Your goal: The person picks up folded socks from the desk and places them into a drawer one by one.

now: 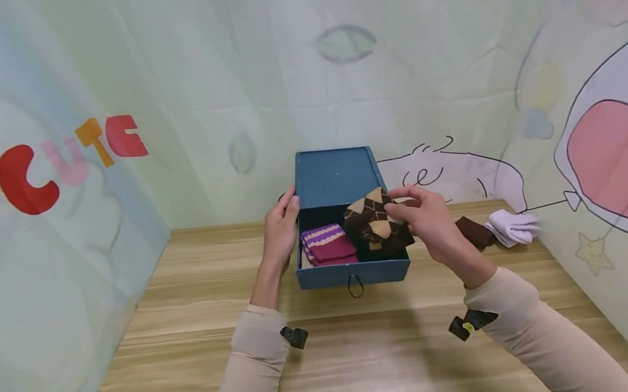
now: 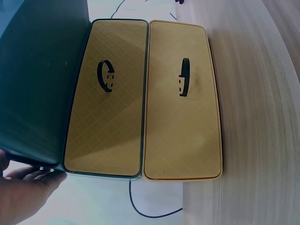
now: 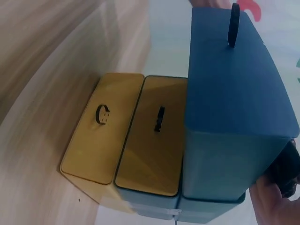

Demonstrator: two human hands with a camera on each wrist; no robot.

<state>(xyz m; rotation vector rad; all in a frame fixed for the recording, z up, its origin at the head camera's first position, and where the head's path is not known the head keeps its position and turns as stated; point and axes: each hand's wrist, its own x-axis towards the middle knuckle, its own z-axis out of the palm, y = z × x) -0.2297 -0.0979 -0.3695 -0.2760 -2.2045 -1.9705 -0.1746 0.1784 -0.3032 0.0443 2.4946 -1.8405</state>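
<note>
A blue drawer (image 1: pixel 353 274) is pulled out from the top of a small drawer cabinet (image 1: pixel 334 173). Inside it, at the left, lies a folded magenta sock (image 1: pixel 328 246) with purple and white stripes. My right hand (image 1: pixel 427 215) pinches a folded brown-and-tan argyle sock (image 1: pixel 373 219) over the drawer's right half; how far the sock rests on the bottom is hidden. My left hand (image 1: pixel 282 228) touches the cabinet's left side with its fingers fairly straight. In the left wrist view, those fingers (image 2: pixel 42 178) lie along the cabinet's edge.
Two closed yellow drawer fronts (image 2: pixel 112 136) with black pull loops sit below the open drawer. A dark brown sock (image 1: pixel 475 233) and a white sock (image 1: pixel 513 229) lie on the wooden table (image 1: pixel 203 325) at the right. A printed cloth (image 1: pixel 196 76) encloses the back and sides.
</note>
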